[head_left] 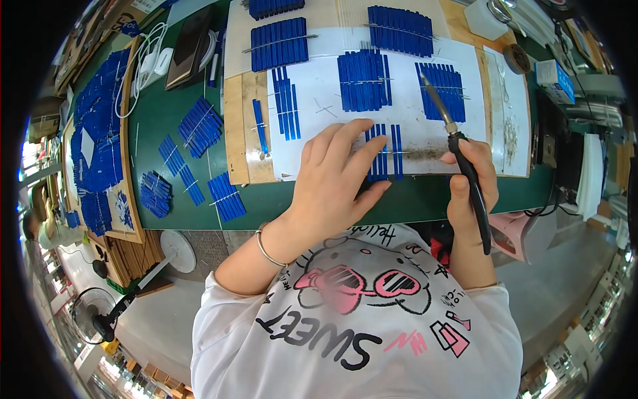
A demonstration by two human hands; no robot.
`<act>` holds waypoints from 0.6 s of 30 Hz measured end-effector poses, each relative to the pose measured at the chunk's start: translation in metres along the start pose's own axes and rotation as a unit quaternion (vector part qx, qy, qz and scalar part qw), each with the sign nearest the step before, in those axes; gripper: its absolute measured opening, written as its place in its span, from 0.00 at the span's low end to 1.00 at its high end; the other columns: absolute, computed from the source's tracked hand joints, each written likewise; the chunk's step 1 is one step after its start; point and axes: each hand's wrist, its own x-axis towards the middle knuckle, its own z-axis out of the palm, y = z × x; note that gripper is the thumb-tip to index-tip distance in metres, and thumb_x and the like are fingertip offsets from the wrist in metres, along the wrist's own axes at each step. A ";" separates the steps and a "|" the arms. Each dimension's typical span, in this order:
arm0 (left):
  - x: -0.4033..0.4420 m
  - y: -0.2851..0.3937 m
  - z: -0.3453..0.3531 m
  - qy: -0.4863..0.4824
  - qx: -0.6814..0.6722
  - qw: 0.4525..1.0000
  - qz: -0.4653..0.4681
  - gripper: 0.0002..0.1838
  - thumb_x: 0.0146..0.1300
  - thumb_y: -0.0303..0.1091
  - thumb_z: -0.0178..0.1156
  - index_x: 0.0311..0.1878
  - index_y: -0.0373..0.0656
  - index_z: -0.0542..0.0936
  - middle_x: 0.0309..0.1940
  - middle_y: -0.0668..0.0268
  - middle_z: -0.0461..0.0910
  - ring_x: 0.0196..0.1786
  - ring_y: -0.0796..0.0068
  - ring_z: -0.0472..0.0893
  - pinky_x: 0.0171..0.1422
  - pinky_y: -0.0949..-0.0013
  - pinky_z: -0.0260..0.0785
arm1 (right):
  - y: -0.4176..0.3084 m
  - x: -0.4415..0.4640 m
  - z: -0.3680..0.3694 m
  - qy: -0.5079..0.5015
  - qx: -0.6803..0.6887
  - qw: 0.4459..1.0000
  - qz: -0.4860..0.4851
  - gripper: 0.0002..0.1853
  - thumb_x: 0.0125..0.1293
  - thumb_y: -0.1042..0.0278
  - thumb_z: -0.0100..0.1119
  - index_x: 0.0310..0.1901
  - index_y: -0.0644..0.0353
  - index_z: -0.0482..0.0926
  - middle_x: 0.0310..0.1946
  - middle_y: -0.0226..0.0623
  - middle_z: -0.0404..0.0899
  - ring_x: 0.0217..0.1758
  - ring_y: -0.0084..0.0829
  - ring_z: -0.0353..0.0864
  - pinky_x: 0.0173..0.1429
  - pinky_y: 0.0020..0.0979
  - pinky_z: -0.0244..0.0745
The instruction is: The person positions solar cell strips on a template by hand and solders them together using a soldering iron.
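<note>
My left hand (335, 173) lies over a small row of thin blue strips (397, 149) at the near edge of the white paper. Its fingers are spread, with fingertips touching or just above the strips; part of the row is hidden beneath them. In my right hand (475, 179) is a soldering iron (444, 113), held by its black handle. Its metal tip points away from me, over or just above a blue strip bundle (444, 96) at the right. Further bundles, a middle one (362, 80) and a narrow one (286, 103), lie on the paper (325, 139), crossed by thin wires.
Several blue strip groups (199, 126) lie on the green table (266, 206) at left, beside a wooden tray (136, 213) full of blue pieces. A white bottle (488, 18), a solder-like roll (517, 58) and a blue-white box (555, 81) stand at right. A white cable (143, 60) lies at upper left.
</note>
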 end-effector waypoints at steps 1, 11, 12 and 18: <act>-0.001 0.000 0.001 0.005 -0.002 1.000 0.008 0.33 0.48 0.35 0.73 0.61 0.44 0.75 0.64 0.58 0.69 0.63 0.54 0.69 0.63 0.55 0.61 | 0.001 0.000 0.001 0.002 0.040 0.999 -0.005 0.22 0.74 0.55 0.57 0.58 0.65 0.75 0.42 0.42 0.79 0.40 0.30 0.79 0.47 0.30 0.72; 0.012 0.001 -0.013 0.006 -0.084 0.996 -0.014 0.27 0.50 0.34 0.73 0.55 0.43 0.79 0.55 0.59 0.76 0.57 0.56 0.72 0.59 0.57 0.63 | 0.006 0.019 0.012 -0.055 0.025 0.997 0.047 0.12 0.75 0.66 0.55 0.52 0.64 0.77 0.41 0.43 0.81 0.46 0.32 0.85 0.47 0.28 0.77; 0.015 -0.003 -0.012 0.031 -0.068 0.997 -0.020 0.22 0.52 0.32 0.71 0.51 0.43 0.80 0.49 0.61 0.77 0.54 0.57 0.73 0.57 0.58 0.64 | 0.007 0.017 0.014 -0.028 0.057 0.994 0.087 0.11 0.74 0.66 0.56 0.52 0.64 0.77 0.42 0.43 0.81 0.46 0.33 0.85 0.48 0.29 0.78; 0.041 -0.006 0.003 0.092 0.015 0.996 -0.008 0.07 0.56 0.25 0.66 0.38 0.43 0.82 0.36 0.66 0.76 0.44 0.61 0.73 0.50 0.61 0.64 | 0.000 0.014 0.016 0.007 0.059 0.992 0.114 0.11 0.74 0.67 0.56 0.51 0.65 0.77 0.40 0.42 0.81 0.43 0.34 0.87 0.49 0.29 0.78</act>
